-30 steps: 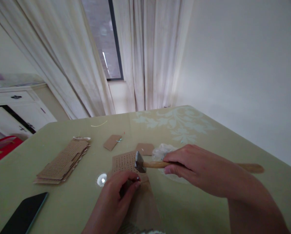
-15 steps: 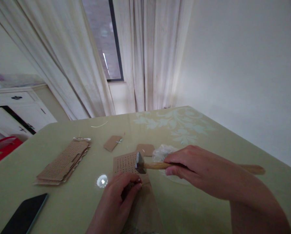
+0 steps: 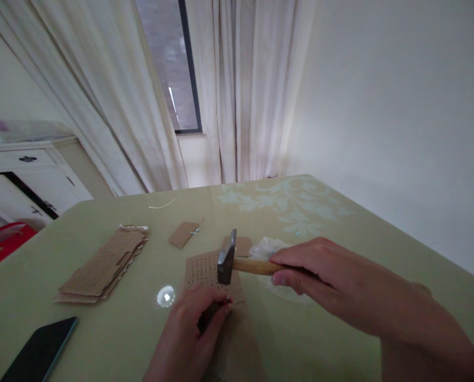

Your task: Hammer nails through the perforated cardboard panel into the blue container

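Note:
My right hand (image 3: pixel 316 270) is wrapped around the wooden handle of a hammer (image 3: pixel 255 266). The hammer's steel head hovers just above my left hand (image 3: pixel 197 318), over a brown cardboard sheet (image 3: pixel 205 266) with rows of small holes. Thumb and forefinger of my left hand are pinched together on the sheet, with a small reddish spot at their tips. What they grip is too small and covered to name. Part of the sheet lies hidden under that hand.
A stack of perforated cardboard pieces (image 3: pixel 102 262) lies at left, with a black phone (image 3: pixel 40 347) nearer me. Two smaller cardboard pieces, one with thread (image 3: pixel 183 234) and one plain (image 3: pixel 243 246), lie beyond the sheet. Clear plastic (image 3: pixel 266 246) sits beside the hammer handle.
The hammer head has tilted and risen slightly, its upper end now pointing up. My right hand has shifted a little to the right. My left hand stays pinched in nearly the same place.

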The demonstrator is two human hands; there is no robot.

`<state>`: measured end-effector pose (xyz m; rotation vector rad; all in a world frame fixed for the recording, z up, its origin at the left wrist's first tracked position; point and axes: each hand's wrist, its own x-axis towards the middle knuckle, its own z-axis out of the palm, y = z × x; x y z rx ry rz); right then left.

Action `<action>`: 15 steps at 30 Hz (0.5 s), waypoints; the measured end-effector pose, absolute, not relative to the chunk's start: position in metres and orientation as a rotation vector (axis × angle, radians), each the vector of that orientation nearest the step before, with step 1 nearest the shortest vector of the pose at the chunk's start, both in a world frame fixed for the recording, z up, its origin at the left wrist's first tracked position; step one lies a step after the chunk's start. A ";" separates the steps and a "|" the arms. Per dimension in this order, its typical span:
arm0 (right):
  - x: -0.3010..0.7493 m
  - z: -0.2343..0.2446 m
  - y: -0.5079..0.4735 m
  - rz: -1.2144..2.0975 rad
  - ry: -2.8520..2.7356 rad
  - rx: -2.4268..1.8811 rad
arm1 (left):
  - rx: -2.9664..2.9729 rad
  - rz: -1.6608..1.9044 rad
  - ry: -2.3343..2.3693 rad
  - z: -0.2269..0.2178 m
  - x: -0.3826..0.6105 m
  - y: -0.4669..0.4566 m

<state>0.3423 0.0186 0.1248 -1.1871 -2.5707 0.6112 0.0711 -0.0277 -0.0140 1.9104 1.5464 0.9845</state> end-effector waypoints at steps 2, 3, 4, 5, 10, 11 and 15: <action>0.342 0.124 0.019 0.615 -2.606 -1.182 | 1.954 0.945 1.546 -0.013 0.071 -0.027; 0.342 0.123 0.020 0.627 -2.641 -1.175 | 1.978 0.926 1.546 -0.013 0.071 -0.027; 0.342 0.121 0.020 0.637 -2.674 -1.169 | 2.004 0.913 1.543 -0.013 0.070 -0.026; 0.342 0.120 0.020 0.642 -2.694 -1.164 | 2.025 0.909 1.535 -0.014 0.070 -0.026; 0.343 0.119 0.018 0.624 -2.632 -1.190 | 1.975 0.943 1.487 -0.016 0.072 -0.027; 0.342 0.119 0.018 0.625 -2.630 -1.191 | 1.955 0.929 1.485 -0.016 0.072 -0.028; 0.341 0.115 0.020 0.647 -2.705 -1.139 | 1.961 0.891 1.482 -0.016 0.073 -0.028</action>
